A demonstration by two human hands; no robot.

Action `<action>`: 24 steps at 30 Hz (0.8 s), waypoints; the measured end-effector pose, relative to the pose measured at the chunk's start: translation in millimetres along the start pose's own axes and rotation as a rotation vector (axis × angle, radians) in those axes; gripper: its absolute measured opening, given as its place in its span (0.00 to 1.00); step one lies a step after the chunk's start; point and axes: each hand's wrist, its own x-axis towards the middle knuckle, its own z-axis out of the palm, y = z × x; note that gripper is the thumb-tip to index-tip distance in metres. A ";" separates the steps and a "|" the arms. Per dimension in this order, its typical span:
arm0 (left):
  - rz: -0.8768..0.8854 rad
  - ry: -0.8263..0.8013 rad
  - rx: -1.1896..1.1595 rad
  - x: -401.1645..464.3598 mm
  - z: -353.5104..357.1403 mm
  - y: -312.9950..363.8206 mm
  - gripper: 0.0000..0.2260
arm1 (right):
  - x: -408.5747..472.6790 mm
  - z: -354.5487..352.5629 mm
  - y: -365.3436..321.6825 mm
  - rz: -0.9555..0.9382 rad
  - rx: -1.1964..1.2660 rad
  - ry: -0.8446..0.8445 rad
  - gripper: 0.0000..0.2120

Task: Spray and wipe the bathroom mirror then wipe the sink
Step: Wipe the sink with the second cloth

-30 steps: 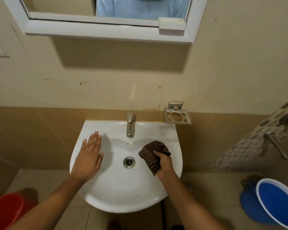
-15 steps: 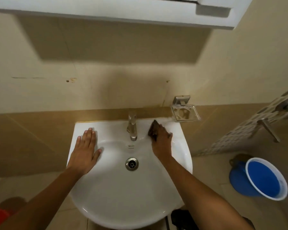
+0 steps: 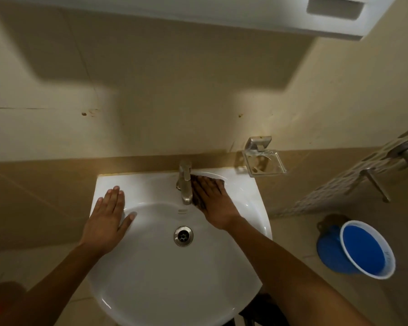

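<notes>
Beige-tiled bathroom wall rises behind a white wall-mounted sink (image 3: 137, 290), seen from above. On the sink's back ledge, just right of the steel faucet (image 3: 185, 184), the right hand (image 3: 212, 203) presses a dark checked cloth (image 3: 199, 201) flat under straight, spread fingers; the cloth's edge touches the faucet's side. The left hand (image 3: 108, 220) lies palm-down and open on the sink's left rim, fingers straight toward the back left corner, thumb reaching over the bowl's edge. A round metal drain (image 3: 183, 236) sits at the bowl's middle, between the two forearms. Mounted on the wall beyond the sink's back right corner is a clear soap dish (image 3: 264, 162) on a metal bracket. The white underside of the mirror frame (image 3: 222, 15) crosses the top. A blue bucket (image 3: 365, 250) stands on the floor to the right, well apart from the sink.
</notes>
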 end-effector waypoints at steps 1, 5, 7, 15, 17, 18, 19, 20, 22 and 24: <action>0.001 -0.008 -0.008 0.1 -0.6 0.2 0.43 | -1.8 -3.0 12.6 0.008 -0.005 -0.008 0.28; -0.025 -0.013 -0.024 0.7 -2.4 4.7 0.44 | -18.5 -16.6 55.4 0.134 0.049 0.032 0.27; -0.038 -0.023 -0.032 1.6 -2.3 7.3 0.44 | -24.7 -18.8 76.3 0.282 0.065 0.070 0.27; -0.050 -0.009 -0.026 2.7 1.2 11.9 0.44 | -52.0 -2.6 44.6 0.594 -0.023 0.177 0.28; -0.050 -0.009 -0.033 2.7 1.7 13.3 0.43 | -45.5 2.9 24.4 0.526 -0.016 0.248 0.26; -0.046 -0.007 -0.035 2.2 1.9 12.3 0.41 | -37.5 5.2 14.9 0.470 0.001 0.256 0.25; -0.040 -0.003 -0.035 2.4 1.8 11.2 0.39 | -27.4 5.3 6.2 0.427 0.016 0.256 0.25; -0.033 0.002 -0.030 2.2 2.0 9.3 0.37 | -16.1 6.8 -1.3 0.400 0.039 0.246 0.25; -0.011 0.014 -0.013 1.3 2.6 5.1 0.33 | 5.2 6.8 -13.8 0.380 0.102 0.224 0.25; 0.015 0.024 -0.008 0.3 3.0 -0.7 0.30 | 16.5 9.6 -24.3 0.335 0.121 0.210 0.25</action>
